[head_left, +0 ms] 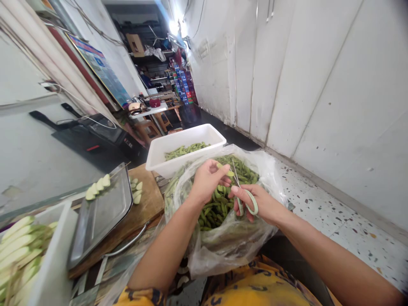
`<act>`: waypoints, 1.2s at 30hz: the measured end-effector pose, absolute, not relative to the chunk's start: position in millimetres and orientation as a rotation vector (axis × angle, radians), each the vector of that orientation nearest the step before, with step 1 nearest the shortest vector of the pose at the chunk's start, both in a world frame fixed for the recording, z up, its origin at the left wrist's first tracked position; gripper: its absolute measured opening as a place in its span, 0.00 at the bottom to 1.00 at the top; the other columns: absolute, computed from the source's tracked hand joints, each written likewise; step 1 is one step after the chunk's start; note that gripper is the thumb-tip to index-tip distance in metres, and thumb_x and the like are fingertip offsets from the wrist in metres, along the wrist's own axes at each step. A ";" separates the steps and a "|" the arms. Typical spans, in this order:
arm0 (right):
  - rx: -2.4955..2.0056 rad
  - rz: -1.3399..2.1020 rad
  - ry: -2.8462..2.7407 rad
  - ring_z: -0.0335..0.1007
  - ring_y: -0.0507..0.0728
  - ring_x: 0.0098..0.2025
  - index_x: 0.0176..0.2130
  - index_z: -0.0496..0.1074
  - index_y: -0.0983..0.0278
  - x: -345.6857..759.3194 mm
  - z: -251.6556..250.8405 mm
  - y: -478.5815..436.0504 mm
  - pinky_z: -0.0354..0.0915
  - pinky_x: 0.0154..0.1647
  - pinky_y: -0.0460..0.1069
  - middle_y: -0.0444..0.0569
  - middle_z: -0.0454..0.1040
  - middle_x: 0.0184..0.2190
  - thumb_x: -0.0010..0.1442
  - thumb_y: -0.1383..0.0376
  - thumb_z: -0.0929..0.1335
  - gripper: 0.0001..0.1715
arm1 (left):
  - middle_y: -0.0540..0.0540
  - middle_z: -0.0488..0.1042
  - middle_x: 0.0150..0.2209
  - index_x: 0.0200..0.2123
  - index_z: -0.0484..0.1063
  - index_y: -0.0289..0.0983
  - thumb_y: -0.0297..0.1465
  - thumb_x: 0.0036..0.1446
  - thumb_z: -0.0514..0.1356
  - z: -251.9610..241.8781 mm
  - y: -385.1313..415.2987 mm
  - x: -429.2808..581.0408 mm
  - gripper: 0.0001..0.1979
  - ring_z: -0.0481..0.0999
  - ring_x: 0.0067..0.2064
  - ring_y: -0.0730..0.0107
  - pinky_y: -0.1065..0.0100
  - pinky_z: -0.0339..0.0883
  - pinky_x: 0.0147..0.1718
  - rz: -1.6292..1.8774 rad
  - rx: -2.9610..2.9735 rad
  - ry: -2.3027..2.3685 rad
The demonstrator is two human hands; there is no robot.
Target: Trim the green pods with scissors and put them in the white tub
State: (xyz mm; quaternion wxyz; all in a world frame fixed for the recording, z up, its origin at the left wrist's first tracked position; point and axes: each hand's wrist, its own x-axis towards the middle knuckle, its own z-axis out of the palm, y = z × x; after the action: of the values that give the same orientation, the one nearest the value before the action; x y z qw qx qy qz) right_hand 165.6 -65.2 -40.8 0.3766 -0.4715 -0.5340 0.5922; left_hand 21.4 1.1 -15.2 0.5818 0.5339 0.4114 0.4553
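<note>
A clear plastic bag [219, 255] full of green bean pods [216, 212] stands open in front of me. Over its mouth, my left hand [208, 178] pinches a single green pod [225, 170] between thumb and fingers. My right hand [251, 202] is closed on scissors [253, 204] with pale green handles, their blades pointing up beside the pod. The blades look parted. Behind the bag, a white plastic tub [186, 154] has more pods in it.
On the left, a metal tray [105, 212] with skewered pale slices rests on a wooden board [149, 191]. A white container [60, 238] of similar slices is at the lower left. A white wall [302, 76] runs along the right; stools and shelves stand farther back.
</note>
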 end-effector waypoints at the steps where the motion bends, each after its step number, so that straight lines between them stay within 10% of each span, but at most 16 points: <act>1: -1.213 1.508 -1.366 0.62 0.50 0.17 0.33 0.70 0.67 165.5 -40.2 -65.0 0.57 0.11 0.42 0.46 0.70 0.20 0.58 0.45 0.64 0.27 | 0.53 0.70 0.20 0.28 0.61 0.35 0.37 0.46 0.68 -15.6 0.6 21.7 0.18 0.73 0.21 0.75 0.74 0.67 0.20 1.073 1.261 0.963; 14: -1.237 1.531 -1.217 0.64 0.50 0.18 0.31 0.71 0.67 175.9 -38.2 -60.2 0.54 0.10 0.41 0.45 0.68 0.18 0.54 0.43 0.67 0.28 | 0.47 0.75 0.30 0.32 0.62 0.36 0.31 0.52 0.59 -18.7 19.3 7.9 0.08 0.75 0.32 0.70 0.66 0.71 0.34 1.110 1.374 1.073; 29: -1.201 1.549 -1.189 0.66 0.50 0.20 0.33 0.71 0.68 177.4 -44.9 -63.3 0.57 0.12 0.41 0.46 0.69 0.19 0.55 0.44 0.67 0.28 | 0.36 0.79 0.36 0.34 0.78 0.36 0.40 0.56 0.56 -51.3 25.3 11.4 0.16 0.75 0.43 0.50 0.54 0.57 0.44 0.124 2.626 1.712; 36: -1.245 1.554 -1.204 0.65 0.50 0.18 0.32 0.70 0.68 178.2 -45.5 -65.4 0.57 0.13 0.42 0.45 0.69 0.19 0.55 0.44 0.67 0.28 | 0.48 0.74 0.30 0.33 0.74 0.37 0.35 0.52 0.59 -51.2 31.4 7.1 0.09 0.70 0.33 0.66 0.67 0.58 0.35 0.633 2.232 1.449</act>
State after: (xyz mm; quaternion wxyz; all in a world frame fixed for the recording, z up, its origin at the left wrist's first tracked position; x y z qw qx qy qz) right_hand 178.2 -65.4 -45.5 0.3962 -0.4911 -0.4752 0.6132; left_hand 7.1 31.4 -51.2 0.2017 0.7992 0.5189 0.2267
